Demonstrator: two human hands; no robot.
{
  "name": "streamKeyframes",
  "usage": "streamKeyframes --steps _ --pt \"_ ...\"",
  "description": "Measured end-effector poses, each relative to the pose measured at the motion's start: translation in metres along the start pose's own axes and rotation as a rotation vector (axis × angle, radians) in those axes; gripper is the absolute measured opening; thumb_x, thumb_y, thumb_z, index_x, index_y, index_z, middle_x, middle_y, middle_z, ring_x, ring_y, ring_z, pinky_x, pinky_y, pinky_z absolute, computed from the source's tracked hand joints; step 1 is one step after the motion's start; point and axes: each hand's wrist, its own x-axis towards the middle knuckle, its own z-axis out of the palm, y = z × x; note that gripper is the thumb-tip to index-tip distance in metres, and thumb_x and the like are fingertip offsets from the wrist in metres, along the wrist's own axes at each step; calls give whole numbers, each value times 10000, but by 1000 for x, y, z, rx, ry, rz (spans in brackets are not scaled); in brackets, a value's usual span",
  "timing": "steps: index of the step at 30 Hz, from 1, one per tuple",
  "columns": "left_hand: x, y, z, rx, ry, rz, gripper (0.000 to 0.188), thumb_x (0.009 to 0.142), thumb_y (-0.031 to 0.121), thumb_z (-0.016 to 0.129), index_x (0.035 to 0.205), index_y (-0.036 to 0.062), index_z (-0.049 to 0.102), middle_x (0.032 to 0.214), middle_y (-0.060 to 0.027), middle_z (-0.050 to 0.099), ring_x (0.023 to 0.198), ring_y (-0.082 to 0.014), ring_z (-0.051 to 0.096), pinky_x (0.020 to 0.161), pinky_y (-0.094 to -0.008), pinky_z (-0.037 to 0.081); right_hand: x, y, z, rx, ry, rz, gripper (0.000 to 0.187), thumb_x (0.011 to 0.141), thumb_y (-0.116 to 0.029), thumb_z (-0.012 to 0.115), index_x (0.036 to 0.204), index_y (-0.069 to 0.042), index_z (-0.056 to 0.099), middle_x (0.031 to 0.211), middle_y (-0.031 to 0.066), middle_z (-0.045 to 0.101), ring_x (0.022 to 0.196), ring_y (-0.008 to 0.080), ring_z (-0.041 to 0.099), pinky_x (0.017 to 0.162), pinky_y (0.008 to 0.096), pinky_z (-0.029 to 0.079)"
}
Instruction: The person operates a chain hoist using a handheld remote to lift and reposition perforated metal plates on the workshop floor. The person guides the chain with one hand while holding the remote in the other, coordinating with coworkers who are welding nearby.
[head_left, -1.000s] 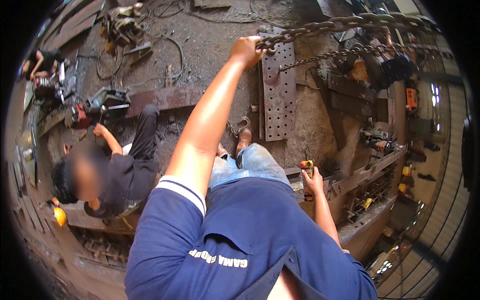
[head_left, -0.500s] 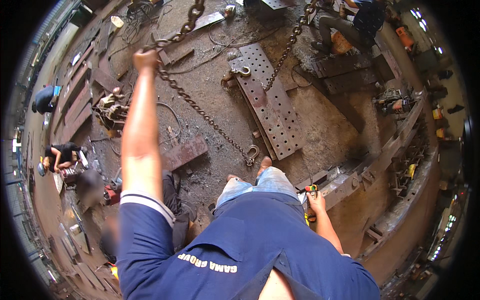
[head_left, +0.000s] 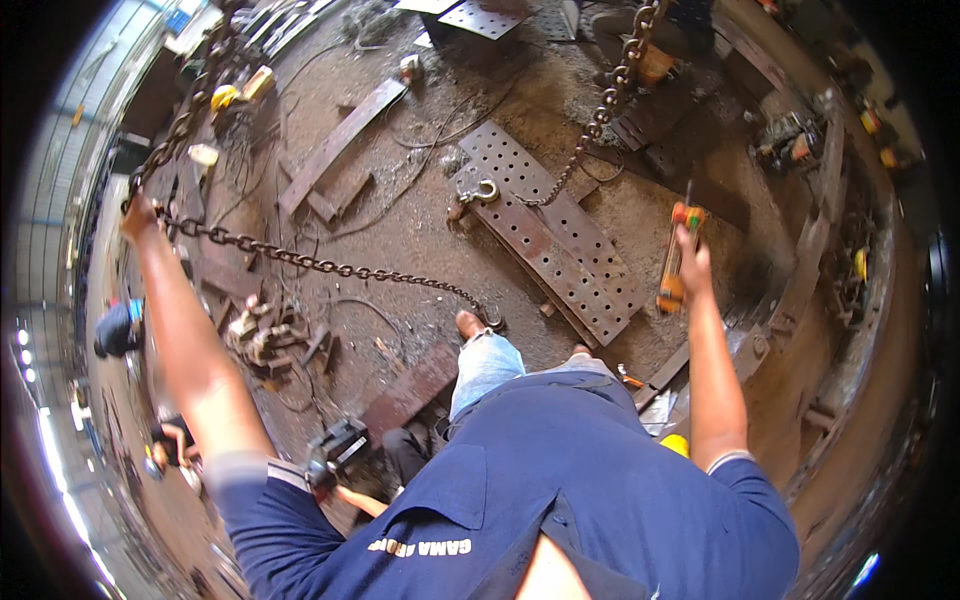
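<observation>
My left hand (head_left: 140,218), stretched far out to the left, is closed on a heavy rusty chain (head_left: 300,260). One length runs up from that hand; the other slants down to a hook (head_left: 490,316) by my feet. A yellow-and-orange crane remote (head_left: 671,268) is upright in my right hand (head_left: 696,266), held out in front on the right. Ahead of me lie stacked steel plates with rows of holes (head_left: 570,255). A second hook (head_left: 485,190) rests at their left edge, and a second chain (head_left: 603,115) comes down onto them from above.
A long steel beam (head_left: 825,220) curves along the right side. Flat steel bars (head_left: 345,145) and a cable (head_left: 420,150) lie on the floor ahead. Another person's forearm (head_left: 360,502) shows at lower left, beside a black machine (head_left: 340,442). Someone else sits at the top right.
My left hand has swung outward to the left with the chain, which now stretches flatter across the floor. My right hand has come up and forward with the remote. The view has shifted.
</observation>
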Motion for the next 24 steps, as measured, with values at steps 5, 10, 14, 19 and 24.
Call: streamKeyframes --steps 5,10,14,19,24 --pt "94 -26 101 -286 -75 -65 399 851 333 786 775 -4 585 633 -106 602 488 -205 592 427 -343 481 48 -129 133 536 100 -289 605 968 -572 586 1294 -63 590 1030 88 712 676 168 663 627 307 562" --pt "156 -89 197 -108 -367 -129 464 815 415 791 866 -24 648 643 -121 626 498 -224 597 454 -366 466 102 -207 208 729 191 -381 664 1009 -563 432 1461 -76 425 1324 141 644 798 258 704 768 417 599" --pt "143 -135 280 80 -331 -238 459 774 360 806 827 -70 654 706 -165 667 524 -248 611 471 -407 487 134 -227 244 707 191 -423 610 974 -493 455 1414 -71 426 1276 195 665 777 261 712 721 413 621" --pt "179 -151 333 -57 -220 -407 385 793 311 762 821 -47 624 624 -113 581 505 -258 584 464 -400 486 187 -243 297 765 172 -469 553 970 -480 436 1310 -48 502 1218 216 665 791 296 715 728 430 615" --pt "243 -163 318 -129 -157 -428 437 820 279 733 985 -76 540 642 -129 572 494 -251 580 476 -396 527 246 -277 345 839 173 -451 531 983 -510 441 1200 -30 507 955 195 671 806 323 720 754 471 614"
